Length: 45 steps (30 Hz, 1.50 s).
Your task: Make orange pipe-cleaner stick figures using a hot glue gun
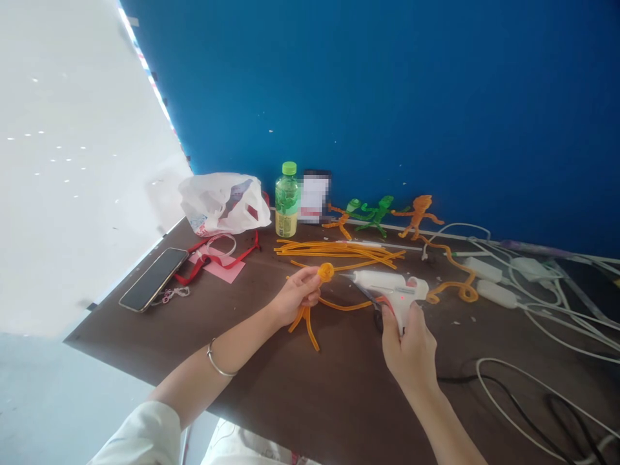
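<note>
The brown table's (310, 387) left edge slants up to the blue wall (368, 90), with a phone (154, 279) lying close beside it. Behind, a plastic bag (217, 201) sits against the wall, above a red strap (227, 261) and pink paper (227, 270). The left hand (298, 294) is above the table, well in from the front edge, its fingers curled and thumb pinching a small orange coil (326, 272). Orange stems (312, 332) show just below that hand. A green-capped bottle (287, 210) stands near the wall, and a bundle of orange stems (339, 250) lies beyond the coil. Bare tabletop spreads between the two forearms down to the front edge. Right of the coil, the right hand (411, 345) is closed around the handle of a white glue gun (387, 284); its nozzle points left, just beside the coil, though contact cannot be told. Behind it, three twisted figures (417, 216) stand along the wall. White cables (559, 290) and adapters (496, 294) crowd the right side, narrowing the room there.
</note>
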Tool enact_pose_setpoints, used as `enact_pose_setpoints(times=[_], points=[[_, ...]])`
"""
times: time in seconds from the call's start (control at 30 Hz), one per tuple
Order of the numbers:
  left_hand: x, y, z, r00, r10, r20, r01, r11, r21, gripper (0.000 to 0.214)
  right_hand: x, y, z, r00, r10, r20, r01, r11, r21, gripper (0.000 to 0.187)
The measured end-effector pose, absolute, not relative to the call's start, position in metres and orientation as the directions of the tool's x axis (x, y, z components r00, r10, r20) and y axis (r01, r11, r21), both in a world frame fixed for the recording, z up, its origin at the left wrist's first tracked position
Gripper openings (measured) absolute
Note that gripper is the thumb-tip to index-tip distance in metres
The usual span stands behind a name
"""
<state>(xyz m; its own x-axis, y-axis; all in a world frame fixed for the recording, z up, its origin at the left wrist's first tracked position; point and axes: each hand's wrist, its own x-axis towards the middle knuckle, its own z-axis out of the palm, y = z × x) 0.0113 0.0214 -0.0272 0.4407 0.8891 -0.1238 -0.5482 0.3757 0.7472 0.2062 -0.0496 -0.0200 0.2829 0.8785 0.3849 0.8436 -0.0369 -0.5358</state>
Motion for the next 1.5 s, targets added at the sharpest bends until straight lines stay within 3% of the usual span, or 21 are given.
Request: enact_pose_setpoints(times=[0.17, 0.33, 0.5, 0.67, 0.77, 0.9, 1.0, 1.1, 1.17, 1.37, 1.5], points=[[0.01, 0.021, -0.028, 0.444, 0.89, -0.107, -0.552, 0.365, 0.75, 0.035, 0.204, -0.05, -0.018, 0.284, 0.881, 0.377, 0.842, -0.041, -0.538, 0.018], [0.01, 0.021, -0.029, 0.448, 0.89, -0.09, -0.552, 0.354, 0.755, 0.033, 0.201, -0.047, -0.021, 0.346, 0.851, 0.395, 0.845, -0.101, -0.524, 0.032], [0.011, 0.022, -0.029, 0.447, 0.889, -0.099, -0.545, 0.358, 0.758, 0.036, 0.205, -0.047, -0.023, 0.287, 0.86, 0.423, 0.858, -0.034, -0.512, 0.019], [0.01, 0.021, -0.029, 0.462, 0.88, -0.11, -0.56, 0.386, 0.733, 0.035, 0.202, -0.047, -0.017, 0.351, 0.863, 0.363, 0.815, -0.091, -0.572, 0.026], [0.01, 0.018, -0.029, 0.504, 0.858, -0.1, -0.542, 0.404, 0.737, 0.035, 0.201, -0.045, -0.012, 0.421, 0.881, 0.214, 0.693, -0.16, -0.703, 0.034], [0.014, 0.009, -0.027, 0.594, 0.798, -0.102, -0.499, 0.464, 0.732, 0.034, 0.2, -0.041, -0.011, 0.341, 0.94, 0.021, 0.325, -0.097, -0.941, 0.03], [0.022, 0.002, -0.024, 0.595, 0.803, -0.042, -0.543, 0.44, 0.715, 0.033, 0.19, -0.038, -0.017, 0.246, 0.969, 0.002, 0.105, -0.025, -0.994, 0.026], [0.03, -0.005, -0.021, 0.555, 0.831, 0.034, -0.588, 0.363, 0.723, 0.032, 0.169, -0.036, -0.026, 0.253, 0.967, -0.017, 0.034, -0.026, -0.999, 0.033], [0.032, -0.008, -0.02, 0.536, 0.842, 0.055, -0.572, 0.314, 0.758, 0.031, 0.153, -0.037, -0.031, 0.241, 0.971, -0.005, 0.03, -0.012, -0.999, 0.04], [0.028, -0.007, -0.017, 0.443, 0.895, 0.056, -0.475, 0.181, 0.861, 0.03, 0.133, -0.039, -0.029, 0.193, 0.975, 0.106, 0.28, 0.049, -0.959, 0.023], [0.027, -0.003, -0.016, 0.366, 0.924, 0.112, -0.431, 0.062, 0.9, 0.032, 0.14, -0.038, -0.021, 0.248, 0.96, 0.127, 0.301, 0.048, -0.952, 0.022]])
